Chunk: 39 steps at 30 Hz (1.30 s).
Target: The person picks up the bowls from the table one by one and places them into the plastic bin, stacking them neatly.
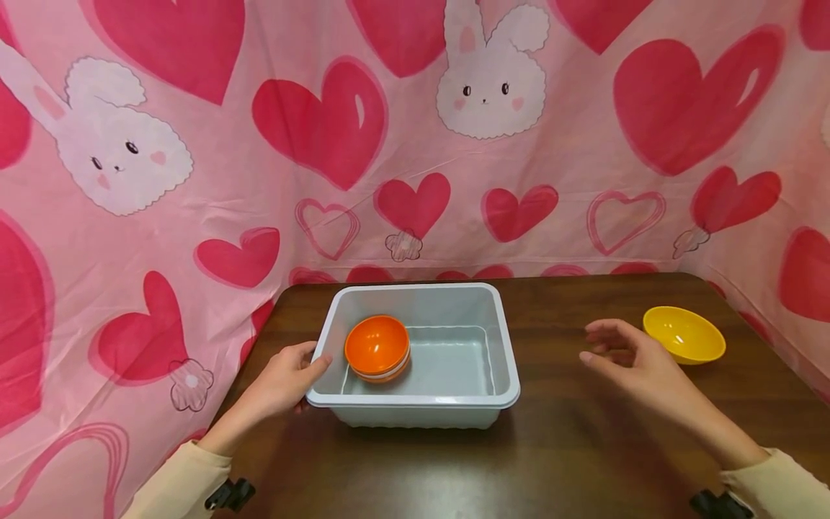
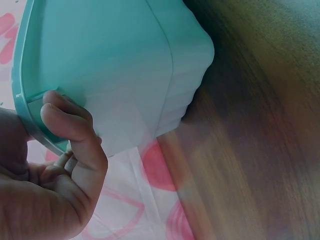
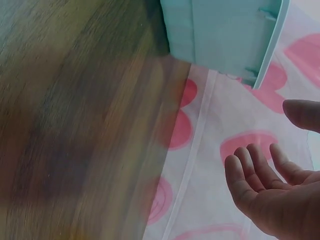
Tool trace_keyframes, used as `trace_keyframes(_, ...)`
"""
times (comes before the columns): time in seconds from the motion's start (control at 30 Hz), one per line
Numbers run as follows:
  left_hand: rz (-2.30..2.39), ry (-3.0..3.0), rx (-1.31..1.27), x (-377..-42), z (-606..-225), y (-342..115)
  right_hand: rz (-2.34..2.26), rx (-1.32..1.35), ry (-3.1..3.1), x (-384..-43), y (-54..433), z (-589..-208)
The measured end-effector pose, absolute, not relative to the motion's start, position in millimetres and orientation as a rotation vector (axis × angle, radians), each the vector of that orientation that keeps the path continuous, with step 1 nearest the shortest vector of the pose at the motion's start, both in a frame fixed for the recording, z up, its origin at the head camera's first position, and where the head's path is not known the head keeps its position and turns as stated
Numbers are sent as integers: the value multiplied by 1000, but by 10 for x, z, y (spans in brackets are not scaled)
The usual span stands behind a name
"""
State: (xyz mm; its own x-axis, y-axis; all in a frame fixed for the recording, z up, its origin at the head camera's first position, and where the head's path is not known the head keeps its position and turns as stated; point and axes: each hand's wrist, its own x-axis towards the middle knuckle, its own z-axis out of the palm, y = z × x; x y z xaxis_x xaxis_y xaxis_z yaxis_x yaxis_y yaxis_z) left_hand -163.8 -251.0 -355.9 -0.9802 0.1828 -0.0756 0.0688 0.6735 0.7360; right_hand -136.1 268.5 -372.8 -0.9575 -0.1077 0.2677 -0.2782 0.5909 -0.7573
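A grey plastic tub (image 1: 447, 400) stands on the table in the head view. My left hand (image 1: 288, 375) grips its left rim, thumb over the edge and fingers curled beneath, as the left wrist view also shows the hand (image 2: 70, 160) on the tub's wall (image 2: 115, 65). Inside the tub, at the left, sits an orange bowl (image 1: 377, 344) stacked on at least one other, whose pale rim shows below it. To the right of the tub my right hand (image 1: 638, 364) hovers with loosely bent fingers and nothing in them. Just beyond it a yellow bowl (image 1: 686, 335) rests on the table.
The dark wooden table (image 1: 428, 468) carries the tub and the yellow bowl. A pink cloth (image 1: 415, 144) with hearts and rabbits hangs behind and along both sides. In the right wrist view the tub's outer side (image 3: 225, 35) is apart from the right hand (image 3: 280, 195).
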Motion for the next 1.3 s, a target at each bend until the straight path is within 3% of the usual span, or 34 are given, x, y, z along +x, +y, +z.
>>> trace_keyframes(1.3, 1204, 2744, 209, -1626, -3559, -2494, 1041, -29, -2626, -1561, 3597, -3876)
